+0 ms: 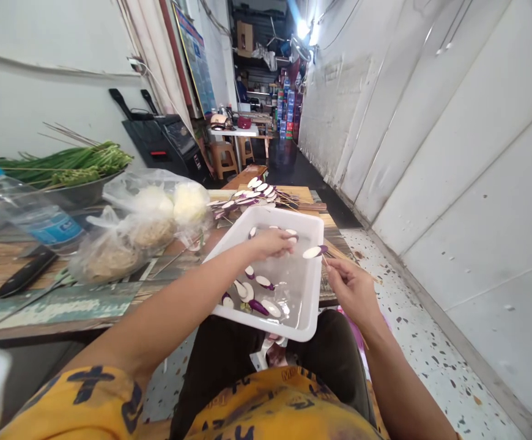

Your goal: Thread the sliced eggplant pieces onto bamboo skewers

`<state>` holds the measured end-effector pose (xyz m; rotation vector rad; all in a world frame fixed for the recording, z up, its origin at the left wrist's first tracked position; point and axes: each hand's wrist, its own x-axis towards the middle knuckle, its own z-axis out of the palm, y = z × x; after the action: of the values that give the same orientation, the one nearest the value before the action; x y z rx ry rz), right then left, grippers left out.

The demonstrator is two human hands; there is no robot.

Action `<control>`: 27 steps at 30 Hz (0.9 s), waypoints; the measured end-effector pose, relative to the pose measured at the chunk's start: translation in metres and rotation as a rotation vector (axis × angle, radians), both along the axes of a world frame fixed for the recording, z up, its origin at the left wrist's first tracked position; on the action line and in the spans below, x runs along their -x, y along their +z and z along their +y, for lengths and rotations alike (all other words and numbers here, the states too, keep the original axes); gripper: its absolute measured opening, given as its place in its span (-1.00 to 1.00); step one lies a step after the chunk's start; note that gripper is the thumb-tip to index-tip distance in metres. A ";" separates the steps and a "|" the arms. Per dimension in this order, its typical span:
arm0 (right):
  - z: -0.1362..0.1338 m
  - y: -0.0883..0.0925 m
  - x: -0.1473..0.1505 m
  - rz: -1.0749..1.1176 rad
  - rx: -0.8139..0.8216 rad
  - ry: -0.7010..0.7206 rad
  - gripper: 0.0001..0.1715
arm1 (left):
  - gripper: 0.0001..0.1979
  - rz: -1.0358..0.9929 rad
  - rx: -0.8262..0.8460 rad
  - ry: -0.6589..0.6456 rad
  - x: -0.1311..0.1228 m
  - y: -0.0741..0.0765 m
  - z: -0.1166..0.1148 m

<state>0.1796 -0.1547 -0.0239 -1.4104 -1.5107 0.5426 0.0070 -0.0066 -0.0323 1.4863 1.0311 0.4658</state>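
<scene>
purple-skinned and white inside, an eggplant slice (312, 252) sits on the tip of a thin skewer (325, 260), held in the air just past the right-hand rim of a white plastic tub (310, 324). the right hand (352, 287) has the skewer pinched between thumb and fingertips, with the other fingers curled in below.

the left hand (273, 242) reaches into the far end of the tub, fingers drawn together and bent down at another slice (290, 233) by the far wall; whether they actually grip it cannot be told. more slices (265, 282) lie loose in shallow water on the tub's bottom, most of them toward the near end. the tub rests partly on the person's lap and partly on the edge of a wooden table (0, 256).

beyond the tub, a heap of skewered slices (254, 194) lies on the table. to the left of it are clear plastic bags (156, 214) with pale lumps inside, then a black-handled knife (22, 275), a water bottle (32, 214) on its side, and a metal bowl (82, 190) piled with green stalks (64, 164).
</scene>
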 end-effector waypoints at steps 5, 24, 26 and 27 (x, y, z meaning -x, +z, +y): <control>0.000 -0.005 0.001 -0.030 0.013 -0.010 -0.68 | -0.88 -0.459 0.359 0.198 -0.001 0.015 0.000; 0.004 -0.012 0.002 0.042 0.045 0.003 -0.69 | -0.83 -0.468 0.365 0.112 -0.001 0.028 -0.012; 0.004 -0.011 0.002 0.046 0.055 0.005 -0.69 | -0.80 -0.437 0.322 0.068 0.000 0.028 -0.011; 0.003 -0.011 0.003 0.049 0.058 0.006 -0.68 | -0.80 -0.433 0.317 0.039 0.001 0.029 -0.011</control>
<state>0.1770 -0.1515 -0.0348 -1.4271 -1.4710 0.6250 0.0060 -0.0173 -0.0034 1.0259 0.7484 0.5915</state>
